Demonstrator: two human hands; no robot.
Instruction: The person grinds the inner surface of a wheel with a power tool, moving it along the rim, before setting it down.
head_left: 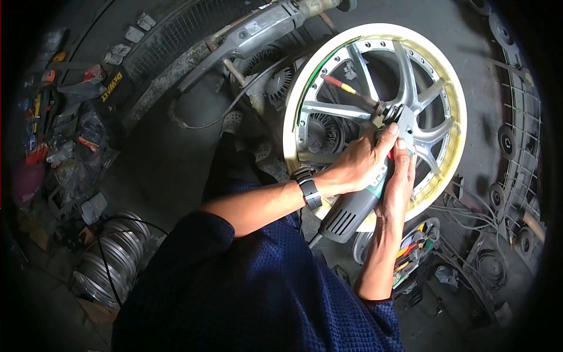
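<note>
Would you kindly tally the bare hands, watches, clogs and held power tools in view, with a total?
Hands: 2 (left hand, right hand)
Watch: 1
Clogs: 2
Held power tool: 1
Total: 6

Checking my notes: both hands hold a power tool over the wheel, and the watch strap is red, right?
No, the head view shows a black watch strap; the left hand and right hand do hold the power tool over the wheel.

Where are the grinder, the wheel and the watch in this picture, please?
Grinder (pixel 358 205): head view, on its grey rear body, beside the vents.
Wheel (pixel 458 117): head view, on the yellowish outer rim, right side of the picture.
Watch (pixel 309 189): head view, on its dark middle.
</note>
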